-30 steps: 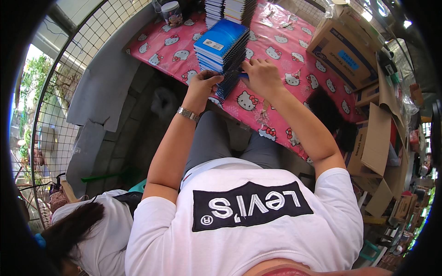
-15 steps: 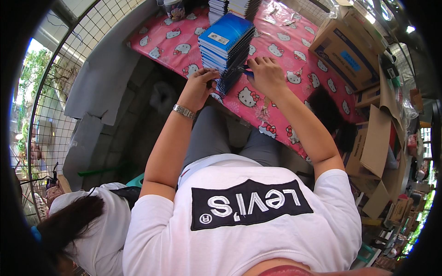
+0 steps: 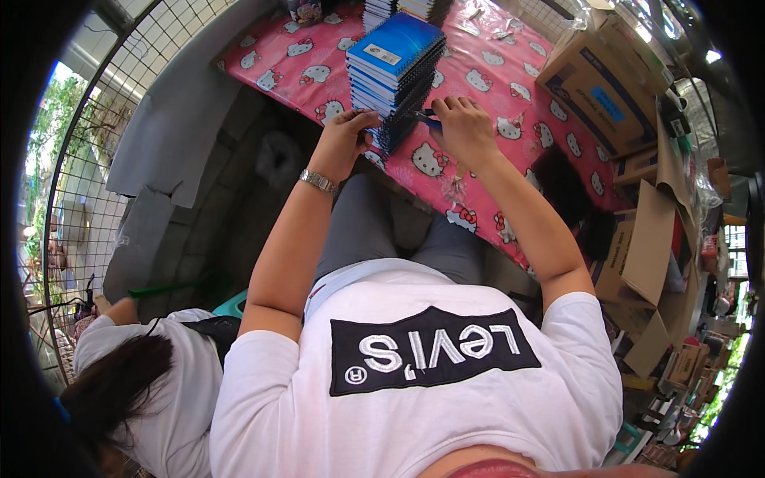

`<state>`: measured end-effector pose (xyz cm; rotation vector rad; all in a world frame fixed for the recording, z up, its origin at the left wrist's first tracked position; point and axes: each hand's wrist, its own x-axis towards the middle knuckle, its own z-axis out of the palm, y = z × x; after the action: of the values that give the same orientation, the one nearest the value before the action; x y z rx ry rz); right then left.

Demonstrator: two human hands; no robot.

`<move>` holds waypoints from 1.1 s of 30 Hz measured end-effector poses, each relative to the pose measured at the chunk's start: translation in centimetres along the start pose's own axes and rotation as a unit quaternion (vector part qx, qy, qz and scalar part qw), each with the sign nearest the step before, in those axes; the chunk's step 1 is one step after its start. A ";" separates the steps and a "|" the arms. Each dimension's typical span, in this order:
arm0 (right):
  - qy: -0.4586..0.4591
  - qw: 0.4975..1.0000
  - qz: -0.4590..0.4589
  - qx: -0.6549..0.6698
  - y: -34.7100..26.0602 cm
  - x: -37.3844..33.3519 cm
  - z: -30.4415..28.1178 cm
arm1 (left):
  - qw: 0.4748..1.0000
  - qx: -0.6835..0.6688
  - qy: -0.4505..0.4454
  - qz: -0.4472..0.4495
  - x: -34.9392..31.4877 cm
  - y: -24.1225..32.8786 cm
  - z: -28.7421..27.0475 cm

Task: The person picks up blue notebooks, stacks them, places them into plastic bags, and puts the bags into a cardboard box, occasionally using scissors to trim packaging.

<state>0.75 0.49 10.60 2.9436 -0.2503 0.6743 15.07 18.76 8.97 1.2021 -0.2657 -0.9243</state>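
Spreading slightly wider than before, hands point(image 3: 464, 134) flank the notebooks point(image 3: 396, 78).

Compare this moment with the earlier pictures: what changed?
The hands have drawn slightly apart: the right hand, with a blue tool, a little rightward, the left hand a little leftward. No new hold or release shows. The notebook stack stayed on the table, the tool in the right hand.

The stack of blue spiral notebooks point(image 3: 396, 49) stands on the pink patterned tablecloth point(image 3: 464, 68). The left hand point(image 3: 339, 146) is pinched at the stack's near-left corner; the right hand point(image 3: 465, 131), just right of the stack, grips a small blue-handled tool point(image 3: 433, 122), possibly pliers, directed toward it. A cardboard box point(image 3: 586, 119) is positioned well right of the stack.
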 end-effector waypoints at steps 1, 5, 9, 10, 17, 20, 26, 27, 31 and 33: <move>0.033 0.999 -0.020 -0.006 0.1 -0.1 0.1 | 1.000 -0.007 -0.008 -0.002 -0.1 0.0 0.2; -0.040 0.999 0.003 -0.029 -1.1 0.9 0.3 | 0.993 0.112 0.026 0.020 0.2 -0.8 1.4; -0.182 0.980 0.082 -0.012 -1.3 1.6 0.1 | 0.989 0.135 0.033 0.041 0.2 -0.7 1.2; -0.197 0.976 0.094 -0.003 -1.3 1.5 0.0 | 0.990 0.129 0.034 0.037 0.2 -0.7 0.7; 0.006 0.999 -0.024 -0.028 -0.5 -0.3 1.0 | 0.998 -0.054 -0.015 -0.004 0.7 -1.4 -0.5; -0.053 0.998 -0.001 -0.015 -1.4 0.6 1.2 | 0.998 0.062 0.011 0.014 0.7 -1.6 0.7; -0.148 0.986 0.078 0.017 -1.1 0.2 1.6 | 0.991 0.133 0.005 0.007 0.7 -1.2 0.2; -0.123 0.990 0.067 0.020 -0.9 -0.3 1.3 | 0.997 0.075 -0.006 -0.004 0.8 -1.4 -0.6; -0.045 0.999 0.010 -0.005 -0.6 -1.1 1.9 | 0.995 -0.088 -0.039 -0.038 1.0 -2.5 -1.0; -0.036 0.999 0.007 -0.009 -1.1 -0.9 2.0 | 0.996 -0.074 -0.038 -0.038 1.0 -2.7 -0.6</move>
<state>1.03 1.40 8.33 2.9547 -0.2832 0.5662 14.82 18.29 6.08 1.0485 -0.2097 -1.0394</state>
